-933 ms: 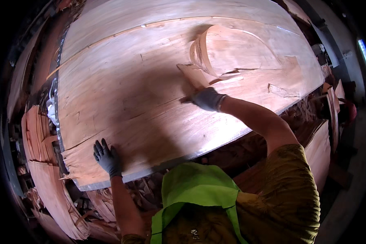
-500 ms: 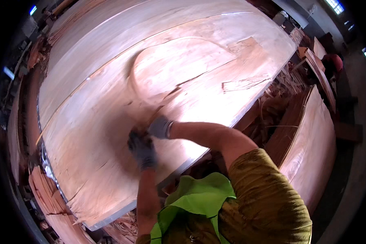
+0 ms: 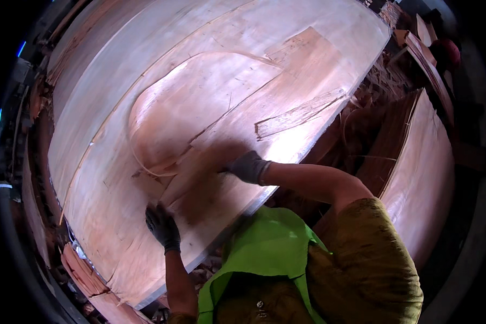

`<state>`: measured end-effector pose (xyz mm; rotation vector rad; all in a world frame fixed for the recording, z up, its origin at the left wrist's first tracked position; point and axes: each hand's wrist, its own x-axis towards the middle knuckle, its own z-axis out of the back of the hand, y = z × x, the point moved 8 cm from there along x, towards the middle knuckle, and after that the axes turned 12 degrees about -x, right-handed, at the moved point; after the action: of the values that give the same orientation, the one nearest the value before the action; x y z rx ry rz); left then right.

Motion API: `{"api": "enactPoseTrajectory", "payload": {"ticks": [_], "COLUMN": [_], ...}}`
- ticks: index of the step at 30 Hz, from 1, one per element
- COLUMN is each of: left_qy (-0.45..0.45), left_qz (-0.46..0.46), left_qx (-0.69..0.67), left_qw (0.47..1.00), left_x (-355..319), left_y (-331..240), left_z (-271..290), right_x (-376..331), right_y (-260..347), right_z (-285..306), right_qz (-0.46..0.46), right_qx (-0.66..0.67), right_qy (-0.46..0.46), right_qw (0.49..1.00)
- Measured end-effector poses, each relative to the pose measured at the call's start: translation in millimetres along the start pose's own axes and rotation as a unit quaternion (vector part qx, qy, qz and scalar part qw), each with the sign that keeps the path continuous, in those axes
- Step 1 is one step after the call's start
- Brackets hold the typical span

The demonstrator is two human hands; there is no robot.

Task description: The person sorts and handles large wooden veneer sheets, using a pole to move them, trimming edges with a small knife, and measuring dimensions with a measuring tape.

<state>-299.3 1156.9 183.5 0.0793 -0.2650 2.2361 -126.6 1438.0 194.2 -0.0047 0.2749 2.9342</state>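
A large stack of pale wood veneer sheets (image 3: 113, 227) lies in front of me, its top surface torn and layered. My left hand (image 3: 163, 228), in a dark grey glove, rests on the near left part with its fingers stretched out, beside a torn veneer edge. My right hand (image 3: 248, 167), in a grey glove, is farther right near the front edge. Its fingers are bent together against the veneer, and their tips are in shadow. Beyond both hands, a loose rounded veneer piece (image 3: 194, 102) bulges upward, with a long split along its near side.
A thin veneer strip (image 3: 302, 114) lies on the stack at the right. Another curved veneer stack (image 3: 421, 167) stands beyond the right edge, with scraps (image 3: 386, 81) between. Broken veneer (image 3: 83, 272) lies at the lower left. A red rounded object (image 3: 446, 53) shows at the far right.
My hands have moved apart, left hand toward the lower left and right hand to the right. The rounded veneer piece appears farther left and nearer, while the whole view has shifted.
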Motion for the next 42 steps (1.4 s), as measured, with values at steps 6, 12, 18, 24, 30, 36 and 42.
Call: {"api": "enactPoseTrajectory", "payload": {"ticks": [6, 12, 18, 24, 30, 36, 42], "left_qy": [0.001, -0.003, -0.019, -0.024, -0.069, -0.057, -0.057], "left_qz": [-0.013, -0.010, -0.002, -0.005, 0.012, 0.011, 0.037], "left_qx": [0.040, -0.006, -0.032, -0.012, -0.097, -0.100, -0.091], "left_qw": [0.999, 1.000, 0.999, 1.000, 0.993, 0.993, 0.994], "left_x": [7.5, 4.5, 7.4, 12.1, 11.6, 1.1, -1.3], "left_y": [-10.2, -2.1, 2.6, -5.6, -4.3, 20.1, 9.8], "left_z": [2.8, -0.6, -2.2, 9.3, 22.8, 2.5, 28.2], "right_x": [-76.4, -178.5, -315.6, -170.3, 15.6, 45.2, 48.3], "right_y": [-68.0, -141.9, -249.3, -209.9, -159.2, -149.3, -172.5], "right_z": [6.6, -28.3, -42.5, 41.6, 36.3, 34.8, 15.3], "right_qz": [-0.074, -0.179, -0.381, -0.266, -0.109, 0.004, 0.009], "right_qx": [0.013, -0.122, -0.035, -0.034, -0.067, 0.000, -0.006], "right_qy": [-0.138, 0.129, 0.146, 0.003, -0.003, -0.002, -0.024], "right_qw": [0.988, 0.968, 0.912, 0.963, 0.992, 1.000, 1.000]}}
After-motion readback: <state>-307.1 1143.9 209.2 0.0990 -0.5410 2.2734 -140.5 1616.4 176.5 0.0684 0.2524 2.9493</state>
